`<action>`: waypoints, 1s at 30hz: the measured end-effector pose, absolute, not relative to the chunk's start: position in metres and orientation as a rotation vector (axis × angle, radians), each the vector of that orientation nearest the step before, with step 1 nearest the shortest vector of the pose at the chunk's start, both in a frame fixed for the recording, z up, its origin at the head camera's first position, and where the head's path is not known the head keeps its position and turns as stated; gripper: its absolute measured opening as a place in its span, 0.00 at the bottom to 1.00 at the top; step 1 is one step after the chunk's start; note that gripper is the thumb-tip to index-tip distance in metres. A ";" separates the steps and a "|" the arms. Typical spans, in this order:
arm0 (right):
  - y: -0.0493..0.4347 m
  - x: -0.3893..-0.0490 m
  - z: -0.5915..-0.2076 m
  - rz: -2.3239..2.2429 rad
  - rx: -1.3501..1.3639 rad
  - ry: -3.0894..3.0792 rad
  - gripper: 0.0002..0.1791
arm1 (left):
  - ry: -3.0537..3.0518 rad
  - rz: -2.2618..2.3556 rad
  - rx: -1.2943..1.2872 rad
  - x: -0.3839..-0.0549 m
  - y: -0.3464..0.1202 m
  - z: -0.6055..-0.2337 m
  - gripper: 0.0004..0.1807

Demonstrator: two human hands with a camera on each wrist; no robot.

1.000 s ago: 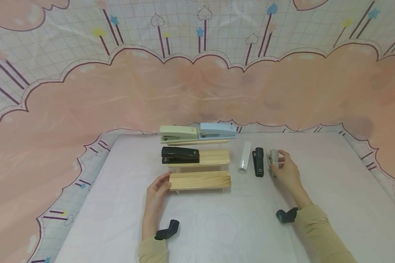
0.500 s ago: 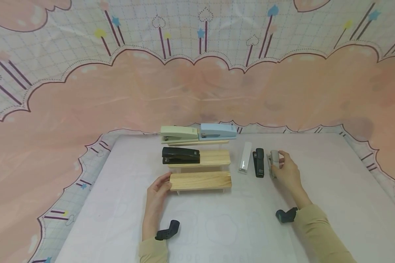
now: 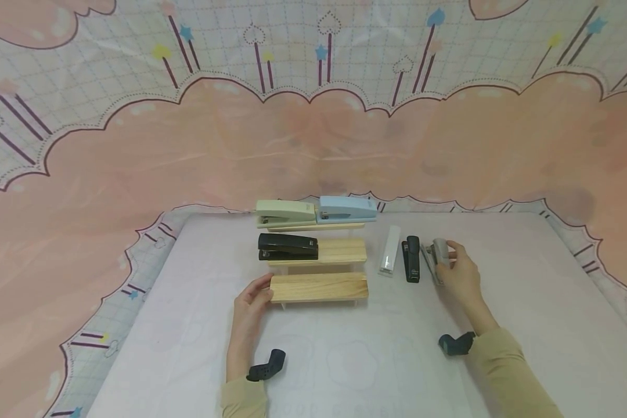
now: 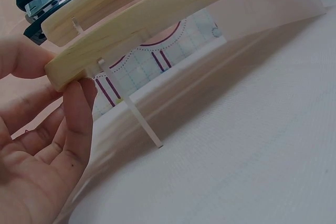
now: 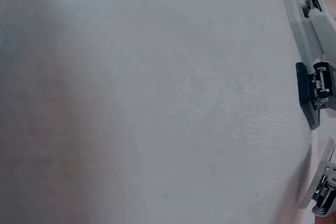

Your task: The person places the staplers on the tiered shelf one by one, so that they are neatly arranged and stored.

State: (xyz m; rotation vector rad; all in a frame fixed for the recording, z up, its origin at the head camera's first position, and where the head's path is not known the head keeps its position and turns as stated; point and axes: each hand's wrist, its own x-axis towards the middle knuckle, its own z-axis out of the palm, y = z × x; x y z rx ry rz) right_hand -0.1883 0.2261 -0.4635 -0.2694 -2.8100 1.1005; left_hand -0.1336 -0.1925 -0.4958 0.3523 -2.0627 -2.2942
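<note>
My left hand (image 3: 252, 302) pinches the left end of the lowest wooden shelf (image 3: 319, 288) of a tiered stand; in the left wrist view, the thumb lies above the board (image 4: 157, 30) and the fingers below. My right hand (image 3: 461, 276) grips a small grey stapler (image 3: 440, 255) between thumb and fingers. That stapler is tilted, and its base shows at the lower right of the right wrist view. Just left of it a small black stapler (image 3: 411, 259) stands on the table, with a long white stapler (image 3: 389, 251) beside that one.
A large black stapler (image 3: 288, 247) occupies the left half of the middle shelf (image 3: 342, 251). On the top shelf (image 3: 313, 227) sit a light green stapler (image 3: 284, 213) and a light blue stapler (image 3: 347, 209). A patterned cloth (image 3: 313, 145) hangs behind the white table (image 3: 345, 371).
My right hand has shifted slightly to the right, and the grey stapler in it has turned and tilted. The left hand keeps its hold on the lowest shelf.
</note>
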 end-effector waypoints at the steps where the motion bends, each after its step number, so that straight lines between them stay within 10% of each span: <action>1: 0.226 -0.188 -0.463 1.098 -0.268 -2.808 0.35 | -2.063 -2.294 0.350 -0.134 -0.193 -0.496 0.22; 30: 0.203 -0.177 -0.415 0.997 0.022 -2.655 0.32 | -2.049 -2.293 0.342 -0.135 -0.193 -0.498 0.23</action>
